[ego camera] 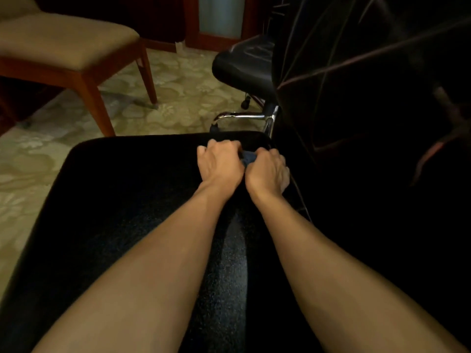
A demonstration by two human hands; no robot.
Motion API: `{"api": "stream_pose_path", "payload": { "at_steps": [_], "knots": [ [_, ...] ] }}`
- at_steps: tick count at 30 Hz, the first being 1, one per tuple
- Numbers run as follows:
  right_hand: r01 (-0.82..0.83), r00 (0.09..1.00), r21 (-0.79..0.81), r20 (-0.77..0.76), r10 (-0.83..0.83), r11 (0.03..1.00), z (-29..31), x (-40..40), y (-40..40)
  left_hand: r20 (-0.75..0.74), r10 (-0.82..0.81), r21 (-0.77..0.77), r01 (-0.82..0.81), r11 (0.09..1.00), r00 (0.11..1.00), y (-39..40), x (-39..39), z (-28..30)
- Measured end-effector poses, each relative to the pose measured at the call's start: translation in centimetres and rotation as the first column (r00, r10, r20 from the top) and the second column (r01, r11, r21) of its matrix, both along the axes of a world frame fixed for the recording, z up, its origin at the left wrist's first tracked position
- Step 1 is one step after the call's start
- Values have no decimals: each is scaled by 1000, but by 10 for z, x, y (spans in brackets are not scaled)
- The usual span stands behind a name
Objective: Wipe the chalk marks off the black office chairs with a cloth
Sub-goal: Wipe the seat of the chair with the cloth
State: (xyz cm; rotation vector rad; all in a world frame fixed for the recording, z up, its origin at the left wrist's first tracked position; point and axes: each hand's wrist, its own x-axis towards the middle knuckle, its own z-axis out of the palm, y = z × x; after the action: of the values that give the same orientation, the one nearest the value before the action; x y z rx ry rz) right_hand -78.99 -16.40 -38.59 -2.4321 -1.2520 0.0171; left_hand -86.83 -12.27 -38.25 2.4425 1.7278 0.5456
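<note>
A black office chair seat (114, 200) fills the lower half of the view, and its dark backrest (356, 123) rises on the right with faint pale chalk lines across it. Near the seat's far edge, my left hand (220, 163) and my right hand (267, 171) sit side by side, both gripping a small dark blue cloth (247, 157). Only a bunched bit of the cloth shows between the knuckles. I make out no chalk on the seat in the dim light.
A second black office chair (244, 64) with a chrome base (244, 115) stands behind the seat. A tan upholstered wooden chair (63, 44) stands at the upper left. Patterned pale carpet (178, 98) covers the floor between them.
</note>
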Motion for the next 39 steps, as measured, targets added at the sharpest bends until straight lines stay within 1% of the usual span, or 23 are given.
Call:
{"api": "stream_pose_path", "payload": {
  "at_steps": [4,9,13,15,20,21,23,24,26,28,29,31,33,36,37,39],
  "knots": [
    [-34,999,-4,-2,34,999,-3,3,-1,-19,-15,0,15,1000,1000,1,0,1],
    [-112,994,-54,-23,111,992,6,5,-44,-22,-39,-34,38,999,999,-42,-12,8],
    [-48,993,3,-111,48,999,2,-3,-98,4,-25,-75,25,997,1000,-95,-16,9],
    [-30,994,12,-109,31,999,-1,-7,-124,-18,-34,-79,32,996,999,-120,-16,11],
    [-60,990,10,-124,61,998,5,-6,-171,-41,-61,-97,57,994,997,-172,-22,14],
    [-75,984,39,-162,80,996,8,-7,-181,-41,-67,-95,63,994,997,-182,-24,15],
    [-120,945,56,-300,132,991,9,-12,-206,-34,-89,-90,85,992,995,-202,-28,16],
    [-133,929,61,-340,145,989,7,-14,-217,-31,-104,-81,101,992,994,-213,-31,16],
    [-118,921,83,-362,140,990,-10,-20,-236,-26,-126,-74,124,990,992,-237,-41,15],
    [-131,895,72,-421,149,989,-35,-24,-252,-25,-132,-83,130,988,991,-261,-54,13],
    [-165,888,53,-427,172,985,-43,-28,-260,-29,-137,-81,134,988,990,-270,-60,11],
    [-256,861,24,-449,239,966,-40,-40,-281,-29,-145,-74,143,987,989,-283,-71,9],
    [-294,859,-23,-444,254,955,-18,-50,-298,-20,-161,-62,159,985,987,-290,-79,10],
    [-377,831,-19,-449,329,926,0,-54,-309,-23,-198,-75,196,978,980,-302,-91,10],
    [-424,820,-32,-436,369,905,5,-53,-315,-14,-215,-79,214,974,976,-307,-97,9],
    [-462,831,-58,-378,409,885,13,-54,-328,10,-245,-100,245,964,969,-318,-107,4]
  ]
}}
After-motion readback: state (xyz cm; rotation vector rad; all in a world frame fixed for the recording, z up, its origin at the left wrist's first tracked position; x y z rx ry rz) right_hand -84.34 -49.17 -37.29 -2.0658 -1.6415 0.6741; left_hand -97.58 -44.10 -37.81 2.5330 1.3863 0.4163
